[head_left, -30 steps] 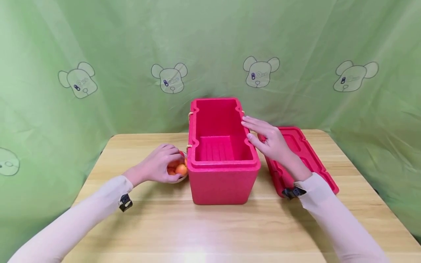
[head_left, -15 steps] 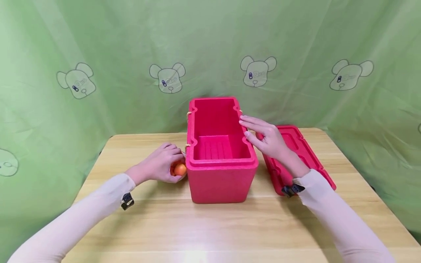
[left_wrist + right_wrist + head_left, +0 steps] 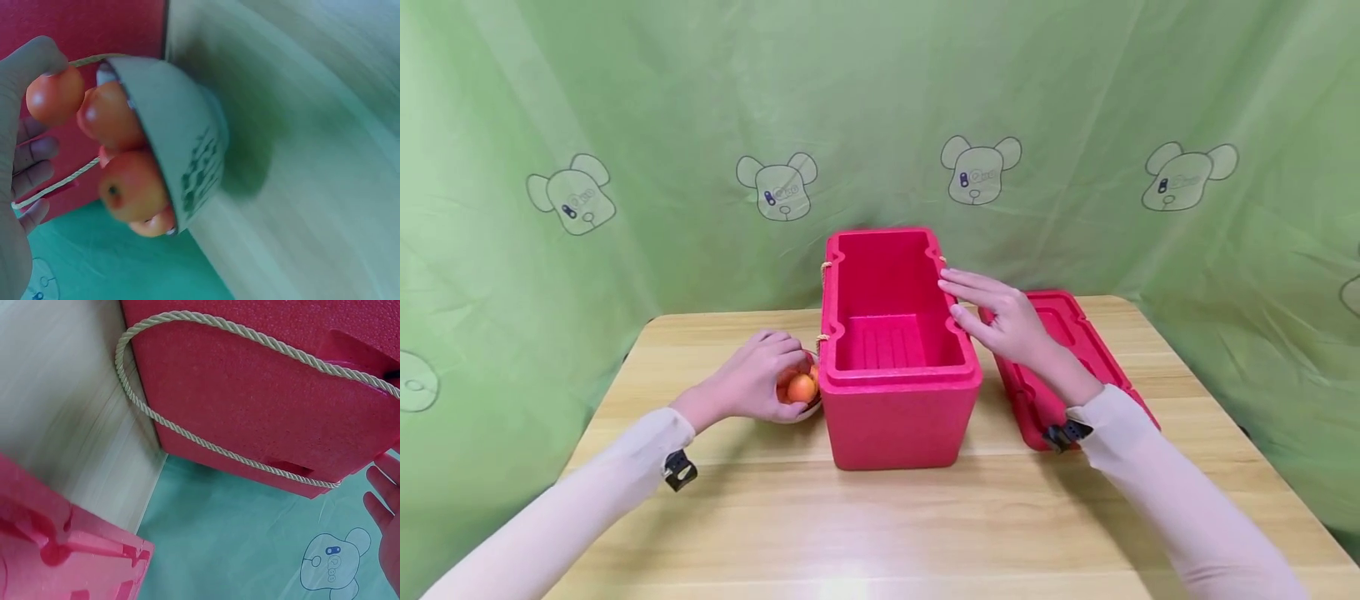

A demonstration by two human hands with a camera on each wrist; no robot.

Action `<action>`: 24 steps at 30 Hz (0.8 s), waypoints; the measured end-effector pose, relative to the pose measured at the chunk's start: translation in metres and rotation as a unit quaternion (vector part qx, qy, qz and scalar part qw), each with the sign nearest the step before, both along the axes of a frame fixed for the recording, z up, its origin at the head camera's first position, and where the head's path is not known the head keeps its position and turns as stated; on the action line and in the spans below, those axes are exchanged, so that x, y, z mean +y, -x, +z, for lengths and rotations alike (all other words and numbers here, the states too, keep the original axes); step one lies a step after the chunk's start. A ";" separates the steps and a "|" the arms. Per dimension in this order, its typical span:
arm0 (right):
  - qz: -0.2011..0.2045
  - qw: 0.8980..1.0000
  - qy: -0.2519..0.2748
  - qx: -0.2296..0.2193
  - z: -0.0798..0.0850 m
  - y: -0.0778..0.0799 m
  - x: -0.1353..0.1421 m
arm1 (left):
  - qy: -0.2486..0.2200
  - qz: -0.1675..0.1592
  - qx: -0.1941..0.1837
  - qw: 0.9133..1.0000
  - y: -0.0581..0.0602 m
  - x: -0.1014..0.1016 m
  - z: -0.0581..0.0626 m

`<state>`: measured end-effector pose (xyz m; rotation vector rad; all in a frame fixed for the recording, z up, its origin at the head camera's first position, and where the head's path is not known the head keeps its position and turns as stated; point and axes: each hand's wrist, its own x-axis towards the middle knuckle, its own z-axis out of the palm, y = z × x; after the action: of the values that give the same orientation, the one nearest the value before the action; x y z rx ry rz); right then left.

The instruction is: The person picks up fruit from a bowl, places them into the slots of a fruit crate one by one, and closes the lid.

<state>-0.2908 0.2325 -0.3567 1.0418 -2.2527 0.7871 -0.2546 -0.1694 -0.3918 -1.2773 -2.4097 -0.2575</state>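
Note:
A tall, open red foam box (image 3: 902,429) with rope handles stands on the table. Left of it is a white bowl (image 3: 181,125) with green marks, heaped with several orange-red fruits (image 3: 134,184). My left hand (image 3: 748,379) is over the bowl. Its thumb lies on a small round orange fruit (image 3: 55,97), which it pinches against fingers partly hidden behind it. This fruit sits at the edge of the heap. My right hand (image 3: 1011,325) rests with fairly straight fingers on the box's right rim. In the right wrist view, only part of that hand shows, beside the box wall.
The red lid (image 3: 1071,333) lies flat on the table to the right of the box, partly under my right forearm. A rope handle (image 3: 212,447) hangs along the box's right side. A green curtain (image 3: 880,100) with bear-head drawings surrounds the wooden table (image 3: 760,508).
The head view has shifted a little, so the box and lid appear slightly further left. My left hand stays at the bowl, with more of its rim showing now. The right hand keeps its place.

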 end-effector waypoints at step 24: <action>-0.036 0.996 -0.072 -0.023 0.015 -0.007 0.005 | -0.118 0.071 0.073 0.988 0.024 -0.025 0.071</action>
<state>-0.2837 0.2374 -0.3416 1.0104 -2.4014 0.6321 -0.2790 -0.1949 -0.3210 -0.9808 -2.2558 -0.3811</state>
